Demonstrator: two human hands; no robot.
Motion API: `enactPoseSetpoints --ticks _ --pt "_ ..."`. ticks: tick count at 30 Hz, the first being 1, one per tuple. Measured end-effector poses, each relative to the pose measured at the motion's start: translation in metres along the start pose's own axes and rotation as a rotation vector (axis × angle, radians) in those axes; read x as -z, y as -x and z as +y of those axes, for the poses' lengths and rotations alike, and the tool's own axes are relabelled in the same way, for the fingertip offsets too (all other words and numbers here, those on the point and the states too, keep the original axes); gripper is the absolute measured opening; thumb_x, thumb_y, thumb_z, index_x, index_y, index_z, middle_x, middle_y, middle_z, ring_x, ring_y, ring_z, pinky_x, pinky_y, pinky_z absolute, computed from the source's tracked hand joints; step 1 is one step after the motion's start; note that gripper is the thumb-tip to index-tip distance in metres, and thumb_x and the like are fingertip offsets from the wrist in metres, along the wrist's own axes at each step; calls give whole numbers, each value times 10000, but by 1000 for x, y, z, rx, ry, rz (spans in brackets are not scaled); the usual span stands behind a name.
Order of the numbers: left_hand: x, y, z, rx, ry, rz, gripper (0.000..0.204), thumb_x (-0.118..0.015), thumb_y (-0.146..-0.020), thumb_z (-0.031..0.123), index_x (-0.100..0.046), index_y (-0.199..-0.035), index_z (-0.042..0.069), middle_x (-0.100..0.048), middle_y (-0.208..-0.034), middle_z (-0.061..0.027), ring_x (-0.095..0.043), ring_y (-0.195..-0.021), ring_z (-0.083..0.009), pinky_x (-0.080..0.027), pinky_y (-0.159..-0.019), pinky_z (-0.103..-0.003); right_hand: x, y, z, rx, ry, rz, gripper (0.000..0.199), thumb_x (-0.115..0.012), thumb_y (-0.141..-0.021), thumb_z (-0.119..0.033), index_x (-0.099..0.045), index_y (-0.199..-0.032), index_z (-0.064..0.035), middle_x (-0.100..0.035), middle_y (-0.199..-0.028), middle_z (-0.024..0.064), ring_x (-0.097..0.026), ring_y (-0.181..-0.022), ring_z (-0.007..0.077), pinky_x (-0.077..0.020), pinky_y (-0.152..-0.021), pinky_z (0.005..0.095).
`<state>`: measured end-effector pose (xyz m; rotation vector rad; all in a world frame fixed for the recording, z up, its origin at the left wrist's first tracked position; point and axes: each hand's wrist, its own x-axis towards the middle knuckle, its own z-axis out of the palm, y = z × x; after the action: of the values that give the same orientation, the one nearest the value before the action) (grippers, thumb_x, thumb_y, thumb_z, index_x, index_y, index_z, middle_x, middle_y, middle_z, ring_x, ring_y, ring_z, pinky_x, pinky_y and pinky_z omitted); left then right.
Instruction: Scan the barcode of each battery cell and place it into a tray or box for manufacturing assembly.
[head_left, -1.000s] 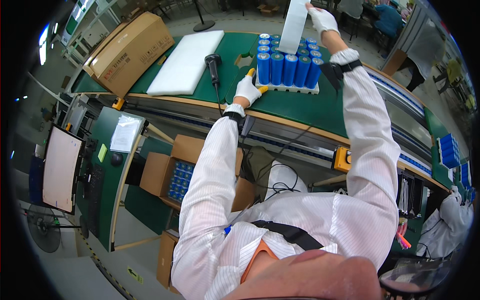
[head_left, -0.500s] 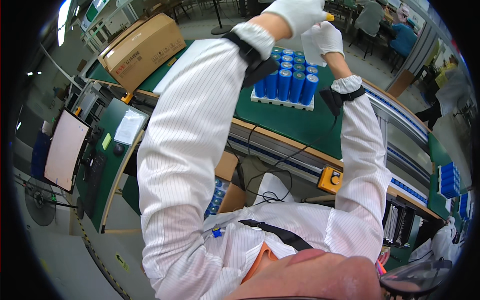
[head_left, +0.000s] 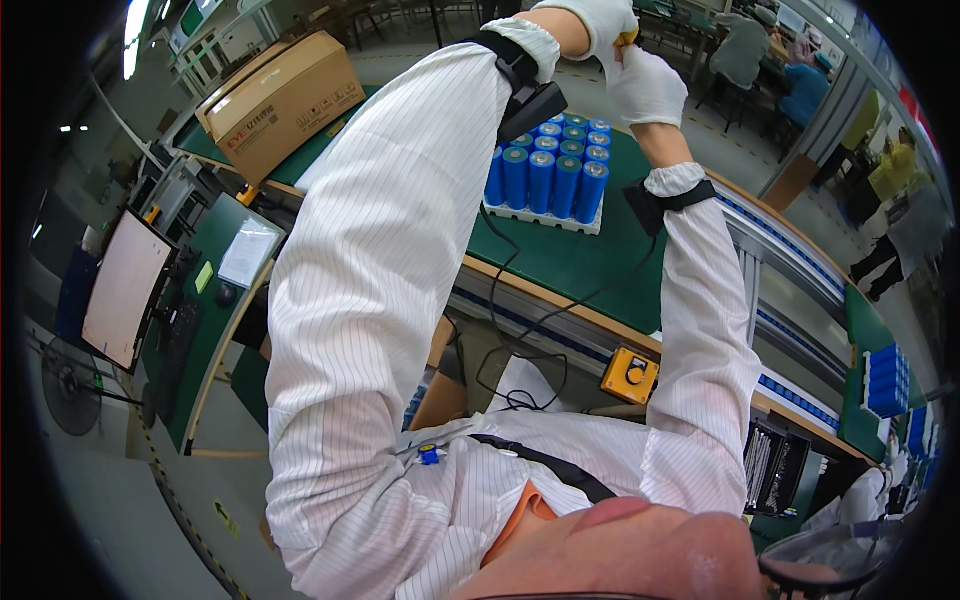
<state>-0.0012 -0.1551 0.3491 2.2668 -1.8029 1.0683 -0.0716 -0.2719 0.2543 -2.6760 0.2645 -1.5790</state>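
Note:
Both my hands wear white gloves and meet high in the view, beyond a block of blue cylindrical battery cells. My left hand is closed, with the end of a small yellow object showing at its fingers; its kind cannot be made out. Just below it, my right hand has its fingers closed up against the left hand. What they pinch, if anything, is hidden. The cells stand upright in rows on a white plastic holder. Black devices are strapped to both my wrists.
The holder rests on a green-topped bench. A cardboard box sits at the far left, a monitor left. A yellow box with a knob is at the near edge. Black cables hang between my arms. People work beyond.
My hands have come together, the left moving slightly left. The pale sheet-like piece seen by my right hand no longer shows. The whole view has shifted a little.

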Motion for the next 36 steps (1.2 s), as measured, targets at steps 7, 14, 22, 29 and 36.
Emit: enactPoseSetpoints --ticks 7,14,22,29,36 --pt "-13 -13 -6 184 212 162 115 -663 -758 181 -712 -782 80 -690 -786 -204 -674 -723 -379 -526 -651 -443 1 -1 6 608 -39 550 104 -698 -811 -183 -629 -761 -124 -564 -624 33 -590 -604 238 -473 -512 380" --pt "2 24 -3 163 183 118 214 -646 -829 176 -691 -989 41 -671 -889 -243 -659 -830 -412 -541 -746 -450 35 70 -17 -289 -925 72 100 -651 -937 -130 -685 -944 -37 -680 -781 39 -579 -632 113 -476 -596 260" --pt "-3 166 83 466 654 157 470 -755 -871 249 -608 -1274 57 -712 -1122 -123 -708 -915 -284 -559 -833 -326 33 82 -32 -810 -1365 28 307 -589 -1004 -305 -679 -1095 -26 -669 -943 27 -586 -808 115 -482 -724 258" --pt "-9 289 151 499 398 277 493 -744 -833 161 -631 -1311 201 -705 -1009 -129 -690 -790 -301 -562 -681 -354 4 142 -112 -622 -1409 -244 197 -560 -998 -150 -681 -1118 -52 -672 -1061 79 -627 -896 157 -509 -785 258" --pt "3 427 181 629 348 447 230 -786 -734 140 -719 -954 127 -672 -871 -38 -671 -762 -233 -552 -680 -325 -5 265 -186 -746 -1561 -1251 216 -517 -970 -113 -657 -1085 5 -672 -1050 95 -652 -936 172 -529 -836 292"
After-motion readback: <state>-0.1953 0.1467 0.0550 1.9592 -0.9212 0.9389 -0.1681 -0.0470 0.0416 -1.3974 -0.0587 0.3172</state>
